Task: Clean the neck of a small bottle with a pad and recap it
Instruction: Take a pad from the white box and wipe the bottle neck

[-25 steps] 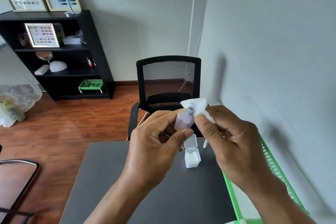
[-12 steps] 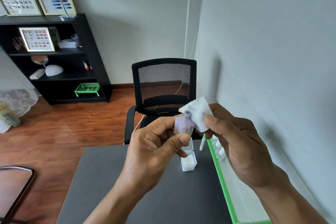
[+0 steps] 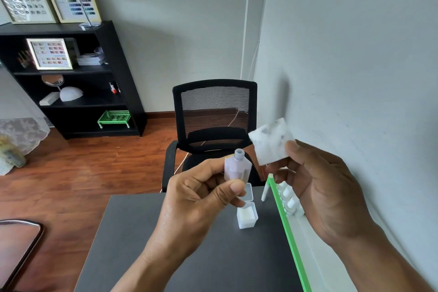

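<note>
Two hands up | left hand pinches uncapped bottle by its body: light, rigid, spillable | right hand pinches stained pad: soft, limp, clear of neck.

Black mesh chair, black shelf unit, green basket

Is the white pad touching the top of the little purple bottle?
Apart. The head view shows chair and floor between the pad, in the right hand, and the bottle, in the left hand.
</note>
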### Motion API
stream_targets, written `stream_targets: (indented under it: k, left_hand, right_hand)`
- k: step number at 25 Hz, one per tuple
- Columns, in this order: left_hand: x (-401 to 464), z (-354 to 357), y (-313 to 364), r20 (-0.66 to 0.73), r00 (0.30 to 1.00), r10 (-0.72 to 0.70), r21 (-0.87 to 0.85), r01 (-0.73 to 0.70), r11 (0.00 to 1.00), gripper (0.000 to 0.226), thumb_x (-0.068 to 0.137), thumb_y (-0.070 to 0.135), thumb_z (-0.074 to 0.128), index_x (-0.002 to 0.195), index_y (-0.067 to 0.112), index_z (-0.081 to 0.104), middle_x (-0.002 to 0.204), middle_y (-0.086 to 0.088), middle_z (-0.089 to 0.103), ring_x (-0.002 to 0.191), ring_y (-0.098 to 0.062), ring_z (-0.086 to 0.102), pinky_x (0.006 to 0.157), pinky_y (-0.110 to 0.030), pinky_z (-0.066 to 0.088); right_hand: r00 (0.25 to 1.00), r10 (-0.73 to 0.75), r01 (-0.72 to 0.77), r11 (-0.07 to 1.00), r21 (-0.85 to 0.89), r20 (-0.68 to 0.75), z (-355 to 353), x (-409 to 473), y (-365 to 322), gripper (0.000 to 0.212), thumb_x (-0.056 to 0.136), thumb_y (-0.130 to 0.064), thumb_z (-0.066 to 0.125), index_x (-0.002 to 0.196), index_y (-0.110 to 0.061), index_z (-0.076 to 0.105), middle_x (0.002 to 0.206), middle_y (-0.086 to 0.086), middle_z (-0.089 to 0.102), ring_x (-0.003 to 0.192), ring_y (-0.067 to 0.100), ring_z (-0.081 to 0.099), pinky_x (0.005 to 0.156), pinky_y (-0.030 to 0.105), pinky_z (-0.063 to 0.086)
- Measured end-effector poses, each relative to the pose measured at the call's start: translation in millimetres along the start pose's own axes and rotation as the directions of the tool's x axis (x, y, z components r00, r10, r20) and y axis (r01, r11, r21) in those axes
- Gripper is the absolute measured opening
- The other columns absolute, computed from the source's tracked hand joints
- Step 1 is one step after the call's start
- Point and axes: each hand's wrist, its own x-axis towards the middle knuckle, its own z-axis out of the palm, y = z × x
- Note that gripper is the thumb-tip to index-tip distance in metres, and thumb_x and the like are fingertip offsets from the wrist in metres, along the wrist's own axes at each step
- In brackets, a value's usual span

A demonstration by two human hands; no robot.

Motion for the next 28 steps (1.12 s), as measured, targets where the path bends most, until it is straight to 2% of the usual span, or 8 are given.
stream_targets:
  k: [3,6,8,11,17,21,24,28]
  left_hand:
    - [-1.4,2.5,0.3,0.019,0.999,-0.040,-0.094,0.042,0.995,0.027,0.083,0.016,0.079,0.109,0.009,0.080,0.079,-0.007,0.081,0.067,-0.016,0.076,0.067,-0.021,0.061]
    - [-0.8,1.5,0.7,0.032,0.998,-0.057,-0.118,0.061,0.991,0.030,0.084,0.017,0.077,0.111,0.006,0.080,0.081,-0.009,0.081,0.069,-0.018,0.075,0.068,-0.024,0.061]
    - [-1.0,-2.6,1.9,0.048,0.997,-0.060,-0.098,0.064,0.993,0.030,0.085,0.017,0.077,0.112,0.005,0.080,0.084,-0.007,0.081,0.071,-0.017,0.076,0.068,-0.024,0.062]
    - [-1.5,-10.3,7.2,0.160,0.984,-0.078,-0.074,0.091,0.993,0.027,0.088,0.015,0.075,0.111,0.002,0.080,0.086,-0.004,0.079,0.075,-0.019,0.075,0.068,-0.029,0.063]
    - [-2.2,-13.7,22.7,0.311,0.945,-0.101,-0.011,0.110,0.994,0.014,0.090,0.017,0.073,0.100,0.009,0.080,0.080,-0.003,0.077,0.070,-0.020,0.077,0.066,-0.026,0.062]
    - [-10.6,-5.1,24.9,0.109,0.994,0.011,0.257,-0.039,0.966,0.017,0.091,0.016,0.077,0.087,0.033,0.076,0.075,0.008,0.072,0.064,-0.020,0.075,0.061,-0.013,0.056]
    - [-16.1,0.7,20.4,-0.012,0.998,0.069,0.437,-0.057,0.898,0.021,0.092,0.011,0.081,0.085,0.030,0.074,0.081,0.006,0.073,0.069,-0.023,0.075,0.058,-0.021,0.059]
    - [-22.3,6.9,12.0,-0.096,0.993,0.063,0.494,-0.007,0.869,0.014,0.090,0.015,0.083,0.088,0.027,0.076,0.081,0.003,0.073,0.070,-0.021,0.075,0.063,-0.040,0.063]
  right_hand:
    - [0.974,-0.214,0.224,0.909,-0.352,0.068,8.1,-4.6,-6.2,0.035,0.102,-0.031,0.055,0.075,-0.033,0.077,0.061,-0.017,0.066,0.054,-0.001,0.064,0.050,0.003,0.043]
    - [0.866,-0.386,0.499,0.708,-0.500,0.319,17.1,-14.6,-2.0,0.037,0.110,-0.021,0.047,0.098,-0.034,0.080,0.102,-0.016,0.077,0.104,0.006,0.074,0.082,0.011,0.052]
    - [0.869,-0.361,0.489,0.730,-0.477,0.338,20.4,-19.5,-0.9,0.039,0.111,-0.027,0.042,0.108,-0.024,0.081,0.117,-0.008,0.075,0.119,0.016,0.069,0.093,0.019,0.051]
    - [0.902,-0.308,0.416,0.809,-0.415,0.303,17.2,-15.5,-12.8,0.031,0.106,-0.031,0.055,0.092,-0.025,0.082,0.094,-0.013,0.076,0.094,0.006,0.073,0.078,0.008,0.050]
    - [0.873,-0.275,0.437,0.808,-0.395,0.403,12.1,-3.9,-23.5,0.010,0.085,-0.035,0.075,0.083,-0.042,0.083,0.084,-0.002,0.070,0.097,0.030,0.074,0.086,0.046,0.058]
    - [0.772,-0.518,0.619,0.477,-0.624,0.369,15.8,-9.0,-9.6,0.017,0.092,-0.022,0.076,0.106,-0.018,0.085,0.085,-0.001,0.071,0.080,0.010,0.071,0.068,0.020,0.053]
    - [0.665,-0.658,0.630,0.240,-0.739,0.353,21.6,-12.7,6.4,0.020,0.093,-0.010,0.076,0.110,-0.003,0.083,0.081,0.003,0.070,0.074,0.006,0.062,0.075,0.006,0.043]
    - [0.659,-0.686,0.624,0.268,-0.734,0.310,22.9,-12.9,17.3,0.014,0.096,-0.014,0.074,0.103,-0.008,0.085,0.078,0.001,0.067,0.069,0.006,0.059,0.072,0.005,0.041]
